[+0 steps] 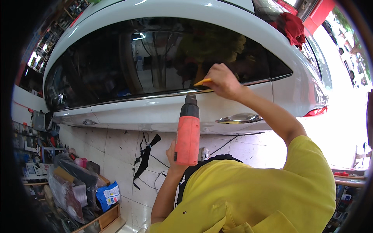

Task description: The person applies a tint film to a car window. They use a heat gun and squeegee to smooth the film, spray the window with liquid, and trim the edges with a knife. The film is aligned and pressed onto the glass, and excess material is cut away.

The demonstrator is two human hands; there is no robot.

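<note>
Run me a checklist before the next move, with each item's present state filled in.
1. Left hand has a grip on the red-and-black heat gun: ok.
2. Right hand holds the yellow pointed tool, tip at the window's lower edge: ok.
3. Dark side window closed: ok, no gap shows.
4. Heat gun running or off: cannot tell.
5. Nozzle clear of the trim strip: cannot tell, depth is unclear.
6. Floor free of cables: not ok, a black cable lies near the shoe.
</note>
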